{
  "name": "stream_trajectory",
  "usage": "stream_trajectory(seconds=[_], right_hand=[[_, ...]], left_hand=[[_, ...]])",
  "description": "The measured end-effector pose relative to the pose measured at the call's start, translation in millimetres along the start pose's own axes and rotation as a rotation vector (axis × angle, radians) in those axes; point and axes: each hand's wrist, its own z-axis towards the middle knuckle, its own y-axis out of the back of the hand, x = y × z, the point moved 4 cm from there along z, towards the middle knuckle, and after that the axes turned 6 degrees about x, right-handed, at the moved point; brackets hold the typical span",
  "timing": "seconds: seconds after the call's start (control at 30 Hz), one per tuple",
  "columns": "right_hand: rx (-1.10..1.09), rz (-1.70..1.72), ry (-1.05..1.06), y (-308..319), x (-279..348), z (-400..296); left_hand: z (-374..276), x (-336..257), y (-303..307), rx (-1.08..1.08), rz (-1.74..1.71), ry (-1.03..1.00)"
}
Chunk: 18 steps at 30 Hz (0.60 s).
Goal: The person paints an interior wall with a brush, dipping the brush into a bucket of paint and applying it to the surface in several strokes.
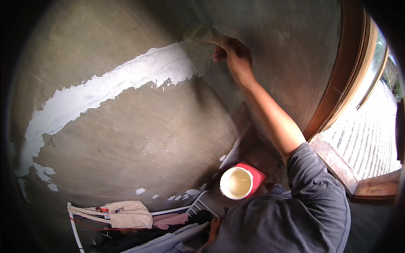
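My right hand [235, 52] is raised against a bare grey-brown plaster wall [152, 126], with fingers curled around a blurred hand tool [202, 36]. Motion blur hides the tool's exact kind. Just left of it, a ragged white band of wet-looking coating [123, 79] runs along the wall and ends near the wall's corner. Low in the view, my left hand [215, 225] shows only partly, close to a clothes rack [172, 210]; whether it grips anything is unclear. Between my hands stands an open red bucket [250, 182] with a white rim and pale inside.
A cream cloth bag [129, 215] with rope handles hangs on the white rack, beside pink cloth [171, 220] and other garments. White patches [186, 193] dot the lower wall. At right, a wooden window frame [335, 79] opens onto a bright corrugated roof [367, 132].
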Motion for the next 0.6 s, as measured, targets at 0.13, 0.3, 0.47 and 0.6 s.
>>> stream_trajectory(seconds=[0.13, 0.3, 0.47, 0.6], right_hand=[[-0.024, -0.119, -0.126, 10, -25, -15], [-0.189, -0.224, -0.35, 95, -137, -115], [-0.322, -0.304, -0.563, 167, -190, -156], [-0.129, -0.666, -0.509, 89, -145, -107]], left_hand=[[4, 15, 4, -0.023, -0.017, 0.061], [2, 19, -6, -0.029, -0.044, 0.074], [5, 3, -9, -0.001, -0.026, 0.055], [-10, 19, 6, -0.036, -0.032, 0.094]])
